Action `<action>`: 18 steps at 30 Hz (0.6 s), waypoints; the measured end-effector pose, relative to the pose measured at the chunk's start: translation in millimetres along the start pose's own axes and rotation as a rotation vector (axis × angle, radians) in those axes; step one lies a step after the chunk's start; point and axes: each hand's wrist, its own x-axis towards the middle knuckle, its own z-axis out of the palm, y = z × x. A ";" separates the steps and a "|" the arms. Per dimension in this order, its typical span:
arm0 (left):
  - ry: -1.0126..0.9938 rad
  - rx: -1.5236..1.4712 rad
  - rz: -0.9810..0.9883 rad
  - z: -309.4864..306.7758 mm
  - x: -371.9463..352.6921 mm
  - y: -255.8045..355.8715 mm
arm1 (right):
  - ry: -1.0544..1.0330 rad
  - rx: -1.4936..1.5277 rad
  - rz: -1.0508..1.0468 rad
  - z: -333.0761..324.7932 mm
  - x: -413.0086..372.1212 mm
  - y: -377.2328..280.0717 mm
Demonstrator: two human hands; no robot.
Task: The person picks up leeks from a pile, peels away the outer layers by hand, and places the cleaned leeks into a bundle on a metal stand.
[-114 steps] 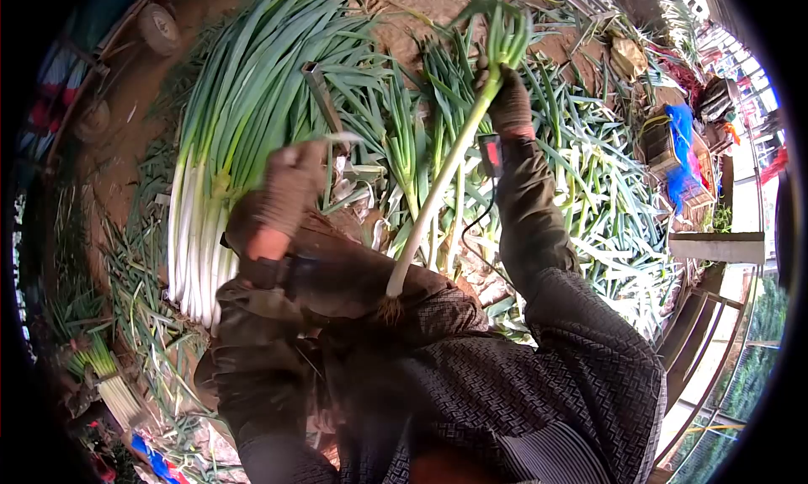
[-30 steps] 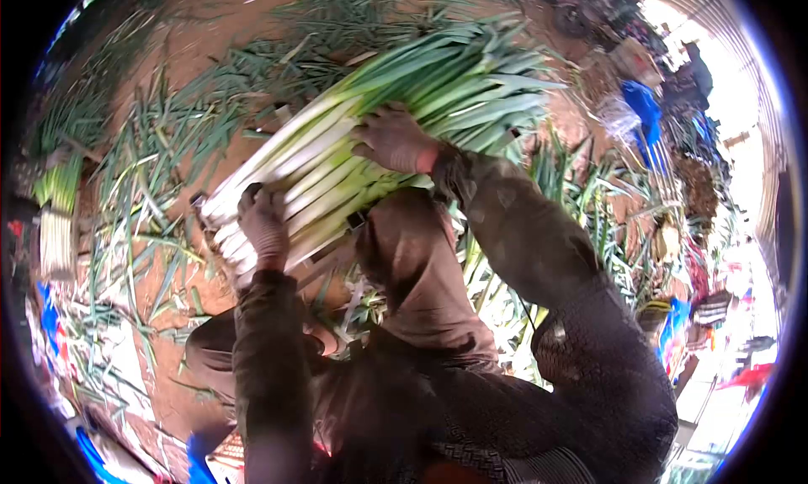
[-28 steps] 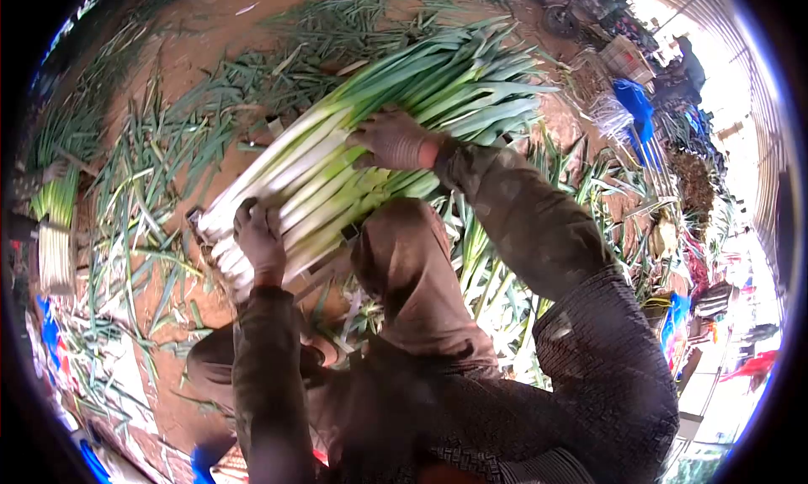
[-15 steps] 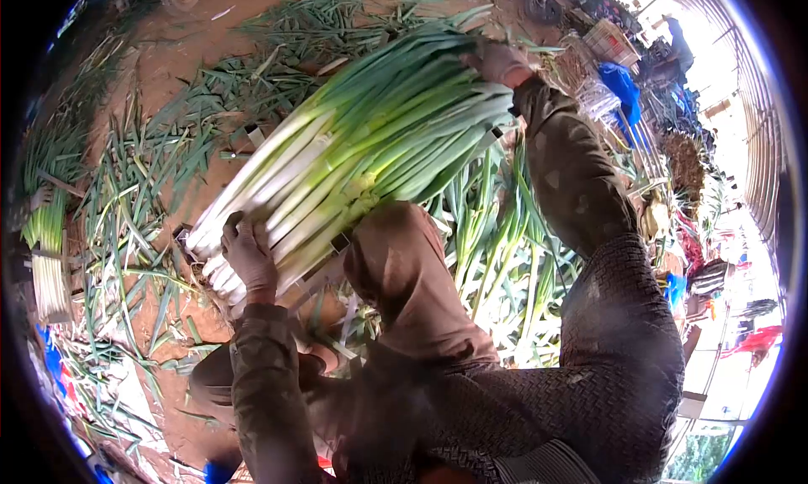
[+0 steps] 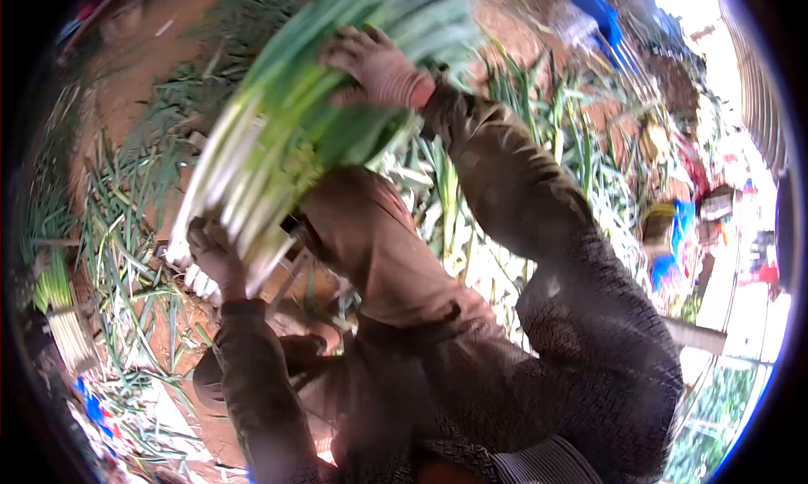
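A large bundle of green onions (image 5: 286, 122) lies slanted in front of my knee, white root ends at the lower left, green leaves at the upper right, partly blurred. My left hand (image 5: 217, 252), gloved, rests on the white stalks near the root ends, its fingers spread over them. Across the green leaves lies my right hand (image 5: 370, 63), also gloved, with its fingers apart on top of the bundle. The underside of the bundle is hidden.
Loose leaves (image 5: 118, 223) litter the brown soil at the left. Another bundle (image 5: 71, 324) stands at the far left. More green onions (image 5: 450, 198) lie beyond my knee. Blue plastic (image 5: 598, 17) and a wooden board (image 5: 694, 336) are at the right.
My right hand has moved left from the leaf tips onto the leaves, and its fingers now show spread. The bundle and my left hand appear slightly further left as the view shifts.
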 end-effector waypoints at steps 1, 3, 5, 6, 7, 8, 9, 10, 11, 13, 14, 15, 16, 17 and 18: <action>0.022 0.034 0.109 2.0 -3.0 -8.6 | 0.083 0.068 -0.009 -11.5 -14.7 -0.1; -0.057 0.026 0.089 -1.5 -2.2 -8.0 | 0.217 0.284 0.146 -63.3 -63.8 -3.6; -0.124 0.123 0.043 -1.2 0.0 -10.7 | 0.331 0.079 0.494 -80.8 -162.3 8.3; -0.119 0.050 0.084 5.2 -0.3 -27.9 | 0.267 0.294 0.970 -91.7 -210.0 -2.7; -0.109 -0.028 0.124 10.8 -0.5 -43.3 | 0.039 0.267 1.234 -97.3 -266.5 -0.1; -0.148 0.116 0.124 7.5 1.3 -43.0 | -0.410 -0.047 1.070 -67.6 -368.1 10.1; -0.128 0.124 0.239 10.6 2.0 -53.6 | -0.756 -0.357 0.780 -40.0 -464.6 18.9; -0.137 0.115 0.195 11.1 1.5 -51.2 | -0.689 0.118 1.245 -41.0 -499.3 -19.9; -0.146 0.111 0.148 8.9 1.8 -45.6 | -0.474 0.508 1.701 -22.8 -541.1 -59.7; -0.176 0.117 0.177 1.7 1.5 -29.2 | 0.060 1.450 2.245 -10.6 -561.3 -125.5; -0.234 0.106 0.045 1.2 3.0 -26.1 | -0.096 1.262 2.170 -11.7 -544.8 -160.3; -0.244 0.039 0.021 -0.4 1.1 -14.6 | -0.021 1.359 2.154 -1.0 -538.9 -178.3; -0.244 0.074 0.001 0.1 2.4 -15.2 | 0.052 1.457 2.138 10.6 -535.2 -196.5; -0.238 0.112 -0.020 1.0 5.2 -19.0 | 0.164 1.701 2.056 26.6 -538.8 -207.1; -0.258 0.095 0.020 -0.6 7.2 -21.5 | 0.288 1.750 2.005 42.6 -522.1 -211.6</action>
